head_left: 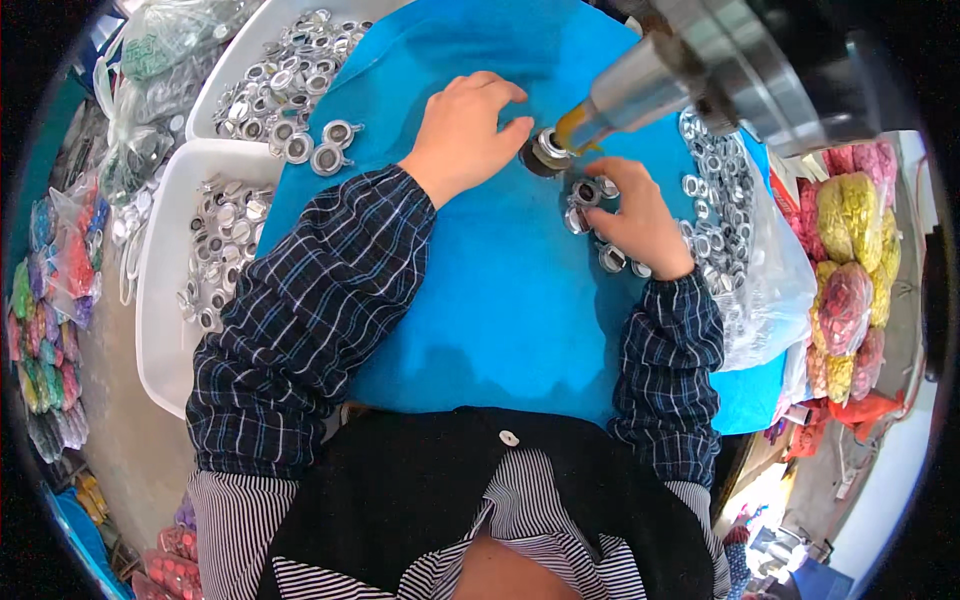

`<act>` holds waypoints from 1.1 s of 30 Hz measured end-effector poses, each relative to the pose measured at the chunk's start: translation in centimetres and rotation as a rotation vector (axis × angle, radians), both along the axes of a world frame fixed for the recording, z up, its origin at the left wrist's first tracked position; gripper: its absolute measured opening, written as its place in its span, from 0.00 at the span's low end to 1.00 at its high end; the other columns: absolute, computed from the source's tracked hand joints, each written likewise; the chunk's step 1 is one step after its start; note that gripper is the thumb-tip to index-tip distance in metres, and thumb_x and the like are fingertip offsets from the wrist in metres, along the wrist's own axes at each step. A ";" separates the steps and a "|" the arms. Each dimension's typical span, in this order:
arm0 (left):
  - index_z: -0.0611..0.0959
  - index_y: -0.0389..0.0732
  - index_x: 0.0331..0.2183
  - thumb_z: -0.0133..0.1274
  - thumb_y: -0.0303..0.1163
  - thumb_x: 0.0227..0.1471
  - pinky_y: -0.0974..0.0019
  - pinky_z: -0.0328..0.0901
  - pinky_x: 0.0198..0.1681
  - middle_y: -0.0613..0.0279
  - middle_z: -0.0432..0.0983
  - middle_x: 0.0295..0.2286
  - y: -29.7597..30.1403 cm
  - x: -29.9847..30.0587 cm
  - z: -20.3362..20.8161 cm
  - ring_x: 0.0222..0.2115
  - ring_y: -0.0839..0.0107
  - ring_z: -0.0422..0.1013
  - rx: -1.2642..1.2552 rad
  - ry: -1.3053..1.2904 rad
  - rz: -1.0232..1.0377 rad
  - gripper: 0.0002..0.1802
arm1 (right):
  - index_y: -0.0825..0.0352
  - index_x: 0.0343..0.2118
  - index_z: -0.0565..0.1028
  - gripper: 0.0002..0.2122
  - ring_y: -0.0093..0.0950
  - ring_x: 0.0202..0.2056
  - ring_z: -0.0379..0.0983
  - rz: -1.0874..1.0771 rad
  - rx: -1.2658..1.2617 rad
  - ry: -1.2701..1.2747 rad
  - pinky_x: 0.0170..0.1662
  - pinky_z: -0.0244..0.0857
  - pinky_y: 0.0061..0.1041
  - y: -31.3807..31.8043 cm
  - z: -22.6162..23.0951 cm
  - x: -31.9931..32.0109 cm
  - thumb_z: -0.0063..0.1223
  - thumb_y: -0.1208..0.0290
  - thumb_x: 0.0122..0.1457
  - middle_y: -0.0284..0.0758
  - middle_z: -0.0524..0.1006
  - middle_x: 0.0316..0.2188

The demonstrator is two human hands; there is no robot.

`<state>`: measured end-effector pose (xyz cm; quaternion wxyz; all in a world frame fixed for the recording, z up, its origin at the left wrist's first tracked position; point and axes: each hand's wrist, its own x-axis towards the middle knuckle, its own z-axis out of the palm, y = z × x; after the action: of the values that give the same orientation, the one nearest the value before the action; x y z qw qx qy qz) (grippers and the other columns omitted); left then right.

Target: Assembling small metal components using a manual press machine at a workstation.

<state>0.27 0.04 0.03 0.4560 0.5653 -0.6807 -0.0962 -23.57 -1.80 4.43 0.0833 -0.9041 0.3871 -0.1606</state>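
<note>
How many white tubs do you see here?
2: the far tub at upper left, and the near tub below it, beside the left sleeve. Others may be hidden.

I count two bare hands [465,135], one silver cylindrical metal machine head [640,85], and two white plastic bins [163,270] by the blue tabletop's [480,310] left edge.

Round silvery piece [585,193], dark-centred, right of upper centre of frame; similar loose pieces [612,259] just below.

Bins [163,265] left, machine [650,80] front-right, parts [735,190] right, perhaps on plastic [775,310]
</note>
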 end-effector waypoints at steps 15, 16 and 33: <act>0.82 0.41 0.34 0.57 0.40 0.43 0.54 0.62 0.45 0.59 0.75 0.37 -0.4 -1.2 -0.2 0.42 0.57 0.68 -0.156 -0.037 -0.090 0.16 | 0.68 0.42 0.68 0.18 0.20 0.38 0.71 -0.208 0.552 -0.751 0.40 0.64 0.21 -1.3 -1.9 0.9 0.62 0.78 0.48 0.33 0.76 0.37; 0.82 0.41 0.33 0.57 0.41 0.43 0.54 0.61 0.45 0.60 0.75 0.37 -0.5 -0.9 -0.1 0.42 0.58 0.68 -0.150 0.000 -0.055 0.16 | 0.68 0.42 0.68 0.18 0.20 0.38 0.71 -0.184 0.559 -0.749 0.40 0.64 0.21 -1.2 -1.8 1.2 0.62 0.78 0.48 0.33 0.76 0.37; 0.82 0.40 0.36 0.56 0.41 0.45 0.52 0.57 0.50 0.57 0.74 0.40 0.0 -0.5 -0.4 0.45 0.57 0.66 -0.058 0.032 0.045 0.17 | 0.70 0.34 0.73 0.10 0.26 0.38 0.73 -0.220 0.163 -0.051 0.42 0.65 0.24 -1.3 -0.7 -0.6 0.59 0.75 0.48 0.39 0.76 0.36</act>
<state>-0.20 -0.01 -0.35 0.4851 0.5656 -0.6627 -0.0753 -24.17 -3.15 3.69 0.1482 -0.8420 0.4935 -0.1598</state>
